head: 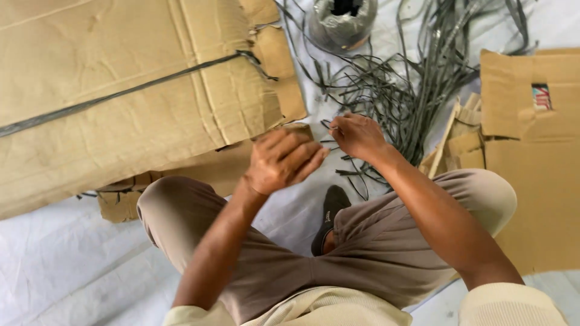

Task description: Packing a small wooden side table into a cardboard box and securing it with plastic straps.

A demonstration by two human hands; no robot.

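Left hand (283, 160): raised just in front of the left knee (175, 193), fingers curled loosely inward, back of hand facing up. Right hand (357, 136): further from that knee, to its right, fingertips pinched together. Both forearms bare, converging forward; legs folded, cross-legged.

Soft even daylight, faint shadows, no glare, slight motion blur on both hands, edges mildly softened
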